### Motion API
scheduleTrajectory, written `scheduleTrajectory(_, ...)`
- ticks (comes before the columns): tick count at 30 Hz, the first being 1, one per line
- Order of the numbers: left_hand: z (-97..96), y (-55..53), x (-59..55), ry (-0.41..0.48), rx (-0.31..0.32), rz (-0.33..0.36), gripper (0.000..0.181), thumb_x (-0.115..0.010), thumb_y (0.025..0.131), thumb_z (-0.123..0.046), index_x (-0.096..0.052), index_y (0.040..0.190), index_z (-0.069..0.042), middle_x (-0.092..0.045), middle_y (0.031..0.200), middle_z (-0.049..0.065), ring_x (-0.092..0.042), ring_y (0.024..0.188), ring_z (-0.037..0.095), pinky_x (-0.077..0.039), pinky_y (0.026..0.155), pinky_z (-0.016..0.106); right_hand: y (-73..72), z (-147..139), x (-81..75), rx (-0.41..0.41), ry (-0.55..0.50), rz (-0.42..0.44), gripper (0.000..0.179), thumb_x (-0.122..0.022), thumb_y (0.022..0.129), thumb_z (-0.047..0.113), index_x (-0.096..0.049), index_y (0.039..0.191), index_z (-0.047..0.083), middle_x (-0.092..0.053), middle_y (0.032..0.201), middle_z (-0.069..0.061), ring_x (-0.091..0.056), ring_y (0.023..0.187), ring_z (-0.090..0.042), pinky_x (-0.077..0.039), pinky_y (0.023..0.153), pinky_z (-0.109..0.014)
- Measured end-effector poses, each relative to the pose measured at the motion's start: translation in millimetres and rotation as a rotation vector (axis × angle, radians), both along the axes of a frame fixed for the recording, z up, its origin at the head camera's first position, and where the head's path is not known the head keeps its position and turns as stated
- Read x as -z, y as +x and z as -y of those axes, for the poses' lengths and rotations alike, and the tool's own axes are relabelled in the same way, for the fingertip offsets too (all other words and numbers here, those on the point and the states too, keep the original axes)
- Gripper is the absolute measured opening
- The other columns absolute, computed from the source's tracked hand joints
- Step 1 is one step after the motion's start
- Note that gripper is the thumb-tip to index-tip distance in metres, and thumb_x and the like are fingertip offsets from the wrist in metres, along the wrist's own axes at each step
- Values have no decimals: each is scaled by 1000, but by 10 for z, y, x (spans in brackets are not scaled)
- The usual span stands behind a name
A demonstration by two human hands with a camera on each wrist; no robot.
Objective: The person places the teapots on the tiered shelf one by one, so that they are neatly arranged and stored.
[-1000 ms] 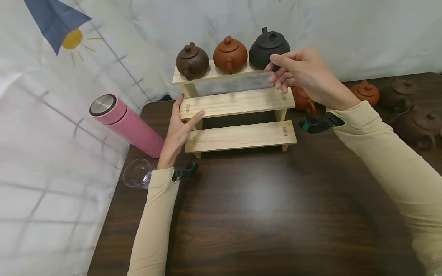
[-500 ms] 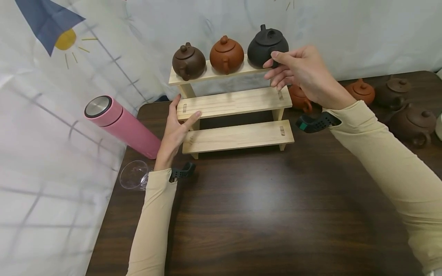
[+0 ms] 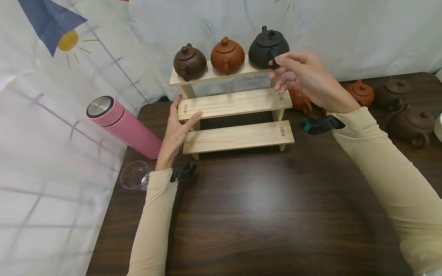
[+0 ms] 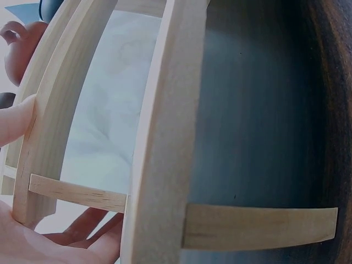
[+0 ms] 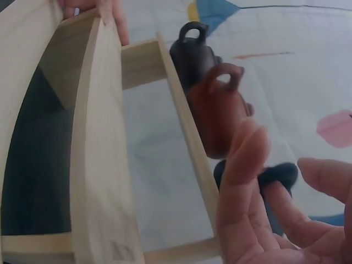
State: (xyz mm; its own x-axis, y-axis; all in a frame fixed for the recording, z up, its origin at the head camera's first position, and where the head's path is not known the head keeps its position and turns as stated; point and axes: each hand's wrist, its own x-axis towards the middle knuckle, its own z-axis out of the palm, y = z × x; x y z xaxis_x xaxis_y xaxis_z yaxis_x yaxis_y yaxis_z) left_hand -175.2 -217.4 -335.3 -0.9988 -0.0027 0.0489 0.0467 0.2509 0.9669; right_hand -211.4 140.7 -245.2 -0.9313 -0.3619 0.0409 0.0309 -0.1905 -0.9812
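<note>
Our left hand (image 3: 175, 132) grasps the wooden stand (image 3: 238, 102), and our right hand (image 3: 304, 78) is at the handle (image 5: 279, 172) of the black teapot (image 3: 265, 50) on the top shelf (image 3: 209, 75), though whether that grip holds we cannot tell.

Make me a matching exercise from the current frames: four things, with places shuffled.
1. black teapot
2. pink flask
3. left hand
4. right hand

A. gripping the left end of the middle tier
B. at a teapot handle
C. right end of the top tier
D. standing left of the wooden stand

Pairs: 1-C, 2-D, 3-A, 4-B
</note>
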Motion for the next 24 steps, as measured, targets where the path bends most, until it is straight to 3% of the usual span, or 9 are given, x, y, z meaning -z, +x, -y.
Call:
scheduleTrajectory(4,-1,-8,2,-8,1,-4,93,-72,98,-22,-11,168,-13,-18,170,13,-25,151,18,-25,120,34,112,-167,98,26,-11,5,37,-63,106,21,-54,133,-3,-67,103,-16,-68,71,-24,-57,66,-30)
scheduleTrajectory(8,8,-6,-2,-18,-5,-6,93,-73,98,-22,-12,168,-12,-20,169,14,-27,149,18,-26,119,34,284,-389,224,56,81,-13,38,-62,107,24,-53,136,1,-68,102,-12,-67,76,-22,-55,67,-29)
scheduleTrajectory(15,28,-3,-31,-42,-7,-13,92,-72,98,-22,-12,168,-11,-20,170,14,-25,151,19,-23,121,35,593,-978,401,87,424,-65,27,-57,109,22,-59,132,9,-70,105,-5,-68,81,-20,-56,67,-29)
scheduleTrajectory(19,18,-6,-42,-41,3,-11,92,-72,99,-21,-11,168,-12,-19,170,14,-25,151,19,-24,120,35,785,-1393,463,192,616,-83,21,-55,110,22,-60,129,16,-72,97,5,-67,77,-15,-54,63,-26)
scheduleTrajectory(21,9,-4,-44,-36,5,-10,92,-72,99,-21,-11,168,-12,-19,170,14,-25,151,19,-24,120,35,888,-1591,521,271,730,-78,15,-53,111,24,-59,124,26,-70,89,14,-65,72,-11,-51,61,-23)
scheduleTrajectory(24,7,0,-46,-39,10,-7,93,-72,98,-20,-11,168,-13,-19,170,13,-24,151,19,-23,121,34,995,-1987,694,350,786,-46,19,-50,112,20,-58,115,37,-66,80,23,-62,63,-6,-46,54,-21)
